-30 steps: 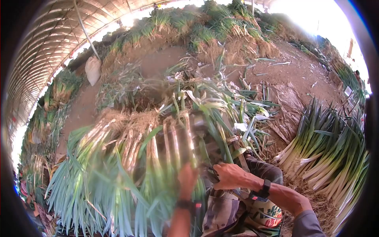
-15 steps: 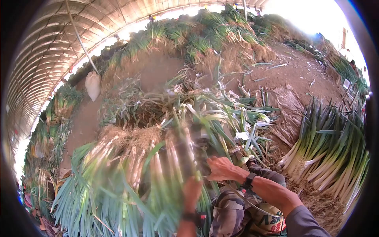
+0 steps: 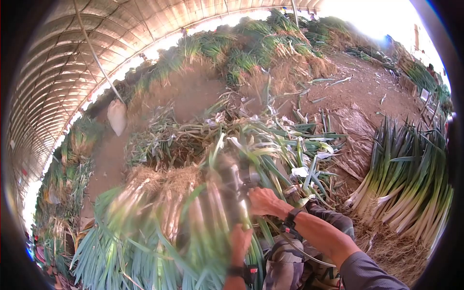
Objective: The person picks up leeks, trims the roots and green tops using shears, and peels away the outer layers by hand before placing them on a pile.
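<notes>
My left hand (image 3: 240, 240) is closed around a green onion (image 3: 244, 208), low on its green part, with the pale shank pointing away from me. My right hand (image 3: 266, 201) is closed just beyond it; a dark, blurred object (image 3: 250, 178) shows at its fingers, too smeared to name. Left of my hands lies a row of long green onions (image 3: 166, 208), roots away from me and leaves hanging toward me. Some of their shanks are blurred.
Peeled leaves (image 3: 270, 140) are heaped ahead. A pile of cleaner green onions (image 3: 406, 169) lies at the right. A pale bag (image 3: 117, 117) is at a slanted pole. Bundled onions (image 3: 251, 48) line the back. A thin hose (image 3: 309, 260) crosses my camouflage-clad legs.
My left hand has shifted slightly right, still on a green onion. My right hand has moved slightly up and left. The view has tilted a little.
</notes>
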The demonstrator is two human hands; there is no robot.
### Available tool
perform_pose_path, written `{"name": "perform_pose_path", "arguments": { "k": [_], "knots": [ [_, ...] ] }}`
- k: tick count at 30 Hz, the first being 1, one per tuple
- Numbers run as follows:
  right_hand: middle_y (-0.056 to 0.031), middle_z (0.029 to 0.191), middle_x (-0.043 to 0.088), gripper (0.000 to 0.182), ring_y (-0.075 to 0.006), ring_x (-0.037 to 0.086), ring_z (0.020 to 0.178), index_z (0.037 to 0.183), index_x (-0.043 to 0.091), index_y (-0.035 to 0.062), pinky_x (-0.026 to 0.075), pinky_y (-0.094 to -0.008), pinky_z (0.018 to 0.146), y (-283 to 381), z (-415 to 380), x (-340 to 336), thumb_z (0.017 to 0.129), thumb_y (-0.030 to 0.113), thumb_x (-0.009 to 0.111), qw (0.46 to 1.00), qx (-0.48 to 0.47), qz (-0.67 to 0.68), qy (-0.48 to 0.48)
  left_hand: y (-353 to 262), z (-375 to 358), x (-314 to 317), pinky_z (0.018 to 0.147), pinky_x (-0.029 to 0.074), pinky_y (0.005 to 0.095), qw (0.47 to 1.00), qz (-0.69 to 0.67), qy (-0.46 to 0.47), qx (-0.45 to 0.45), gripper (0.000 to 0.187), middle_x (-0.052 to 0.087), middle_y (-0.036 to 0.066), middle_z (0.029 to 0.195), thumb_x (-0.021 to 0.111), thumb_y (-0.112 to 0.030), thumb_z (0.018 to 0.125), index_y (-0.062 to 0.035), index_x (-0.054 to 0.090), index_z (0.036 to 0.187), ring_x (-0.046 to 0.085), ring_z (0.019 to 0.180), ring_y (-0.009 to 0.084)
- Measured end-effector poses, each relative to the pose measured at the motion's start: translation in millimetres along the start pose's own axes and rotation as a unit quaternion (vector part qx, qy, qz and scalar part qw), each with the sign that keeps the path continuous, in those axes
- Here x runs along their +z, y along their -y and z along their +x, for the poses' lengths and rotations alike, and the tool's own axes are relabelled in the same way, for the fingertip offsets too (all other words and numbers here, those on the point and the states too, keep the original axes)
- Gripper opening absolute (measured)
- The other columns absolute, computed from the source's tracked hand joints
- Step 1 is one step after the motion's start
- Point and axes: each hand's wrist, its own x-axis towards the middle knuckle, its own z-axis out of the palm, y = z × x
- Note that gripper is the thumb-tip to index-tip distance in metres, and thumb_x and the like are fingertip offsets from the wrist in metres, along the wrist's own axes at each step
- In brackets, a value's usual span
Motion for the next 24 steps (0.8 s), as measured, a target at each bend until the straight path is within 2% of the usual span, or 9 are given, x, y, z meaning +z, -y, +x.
{"name": "perform_pose_path", "arguments": {
  "k": [7,8,10,12,16,17,20,23,24],
  "knots": [
    [-0.0278,0.094,0.069,0.055,-0.0444,0.070,0.083,0.103,0.064,-0.0078,0.057,-0.0496,0.073,11.4,-60.1,-40.1,0.071,0.036,0.070,0.997,0.016,0.025,0.069,22.0,32.4,13.8,0.079,0.055,0.0431,0.997,-0.071,-0.026,-0.011,0.044,0.072,0.020,0.094,0.077,-0.028,0.074,0.0015,0.066,0.105,0.071,0.086,0.0334],
    [-0.0273,0.096,0.069,0.057,-0.0440,0.069,0.084,0.106,0.063,-0.0071,0.056,-0.0497,0.073,19.8,-78.5,-54.6,0.070,0.037,0.071,0.996,0.016,0.046,0.073,30.1,35.7,17.3,0.075,0.055,0.0417,0.992,-0.102,-0.064,0.025,0.042,0.071,0.018,0.088,0.076,-0.025,0.072,0.0016,0.065,0.102,0.069,0.080,0.0304],
    [-0.0255,0.101,0.068,0.061,-0.0432,0.069,0.086,0.111,0.061,-0.0055,0.055,-0.0500,0.074,15.4,-101.6,-54.9,0.070,0.038,0.073,0.996,0.002,0.059,0.070,12.6,25.8,0.6,0.073,0.055,0.0384,0.979,-0.201,-0.029,0.004,0.043,0.071,0.014,0.089,0.078,-0.022,0.071,0.0014,0.065,0.105,0.068,0.078,0.0241],
    [-0.0229,0.104,0.067,0.064,-0.0421,0.068,0.088,0.116,0.059,-0.0037,0.054,-0.0502,0.075,4.4,-128.8,-40.7,0.070,0.038,0.074,0.997,-0.027,0.044,0.053,-1.3,21.5,-19.8,0.072,0.055,0.0360,0.987,-0.154,-0.039,0.019,0.051,0.072,0.014,0.093,0.078,-0.020,0.072,0.0029,0.063,0.115,0.068,0.079,0.0208],
    [-0.0194,0.102,0.065,0.067,-0.0418,0.067,0.089,0.120,0.057,-0.0028,0.053,-0.0504,0.076,16.4,-177.9,-66.7,0.071,0.039,0.077,0.988,-0.060,0.066,0.124,6.8,19.5,-16.6,0.073,0.055,0.0327,0.965,-0.251,-0.058,0.051,0.069,0.072,0.016,0.101,0.078,-0.018,0.076,0.0068,0.053,0.136,0.068,0.084,0.0182],
    [-0.0196,0.099,0.065,0.068,-0.0423,0.067,0.088,0.119,0.056,-0.0033,0.053,-0.0505,0.075,18.1,-185.4,-69.2,0.071,0.039,0.078,0.988,-0.067,0.065,0.122,-4.2,8.4,-24.6,0.077,0.055,0.0322,0.962,-0.266,-0.039,0.044,0.079,0.072,0.017,0.106,0.077,-0.016,0.079,0.0086,0.044,0.145,0.068,0.089,0.0196],
    [-0.0207,0.096,0.064,0.068,-0.0430,0.067,0.085,0.118,0.056,-0.0044,0.054,-0.0508,0.073,15.9,-188.5,-65.8,0.070,0.038,0.079,0.992,-0.065,0.036,0.101,-7.6,-5.2,-30.3,0.081,0.055,0.0332,0.987,-0.146,-0.011,0.072,0.076,0.071,0.016,0.108,0.077,-0.019,0.079,0.0075,0.046,0.143,0.068,0.092,0.0206],
    [-0.0220,0.095,0.064,0.066,-0.0434,0.067,0.082,0.114,0.055,-0.0050,0.054,-0.0508,0.071,8.3,-176.4,-59.3,0.070,0.039,0.079,0.996,-0.051,0.009,0.069,19.8,-7.6,-11.1,0.086,0.055,0.0379,0.978,-0.172,0.088,0.076,0.071,0.072,0.020,0.110,0.076,-0.025,0.080,0.0070,0.049,0.138,0.070,0.096,0.0290],
    [-0.0224,0.094,0.064,0.066,-0.0435,0.067,0.082,0.113,0.055,-0.0051,0.054,-0.0509,0.070,6.0,-171.2,-56.1,0.070,0.039,0.079,0.997,-0.046,0.004,0.061,23.7,-13.3,-6.0,0.087,0.055,0.0399,0.988,-0.117,0.047,0.091,0.068,0.071,0.022,0.110,0.075,-0.026,0.081,0.0067,0.051,0.135,0.070,0.097,0.0322]
  ]
}}
